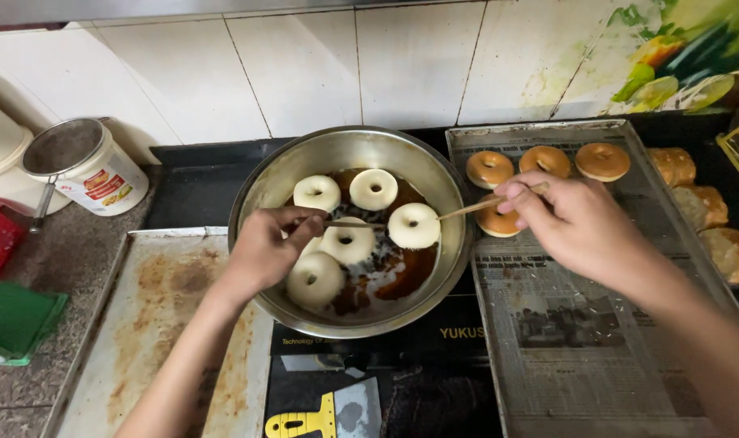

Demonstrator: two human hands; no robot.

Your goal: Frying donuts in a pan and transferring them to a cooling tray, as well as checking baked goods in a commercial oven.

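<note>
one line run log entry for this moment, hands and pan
left hand: holds thin stick over pan | right hand: holds wooden stick on dough ring | five pale rings in oil | browned doughnuts on papered tray

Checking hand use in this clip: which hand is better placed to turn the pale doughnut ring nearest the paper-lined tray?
Probably the right hand: its wooden stick already reaches that pale ring from the tray side. The left hand sits across the pan, its stick over another ring.
</note>
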